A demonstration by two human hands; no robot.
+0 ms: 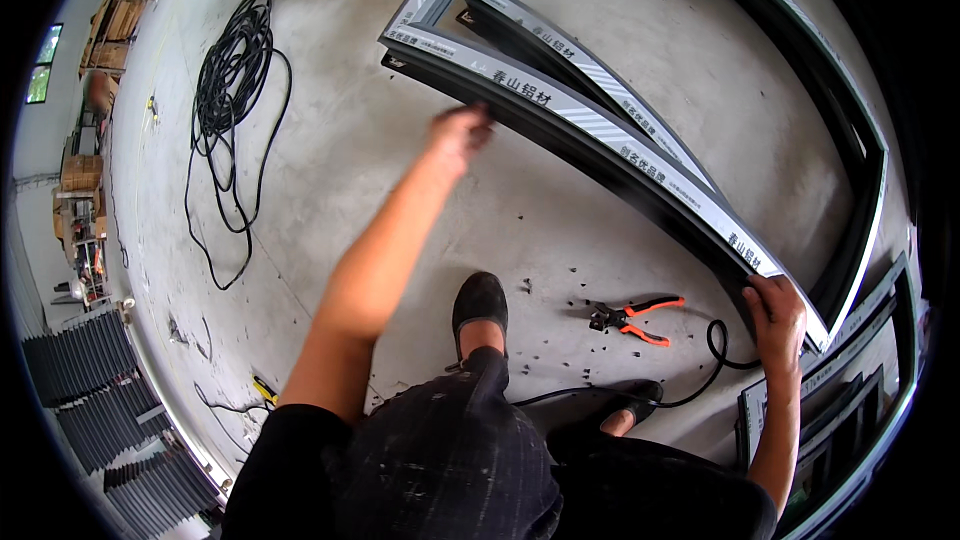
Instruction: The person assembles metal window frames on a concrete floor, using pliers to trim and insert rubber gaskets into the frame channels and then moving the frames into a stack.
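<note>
In my view, a large dark frame [570, 108], pale striped film [690, 200] along its face, slanting down toward the right

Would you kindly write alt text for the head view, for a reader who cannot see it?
A person's right hand holds a large grey-and-black frame near one corner, while the blurred left hand is near its long edge. Orange-handled pliers lie on the grey floor, with coiled black cable farther left.
</note>
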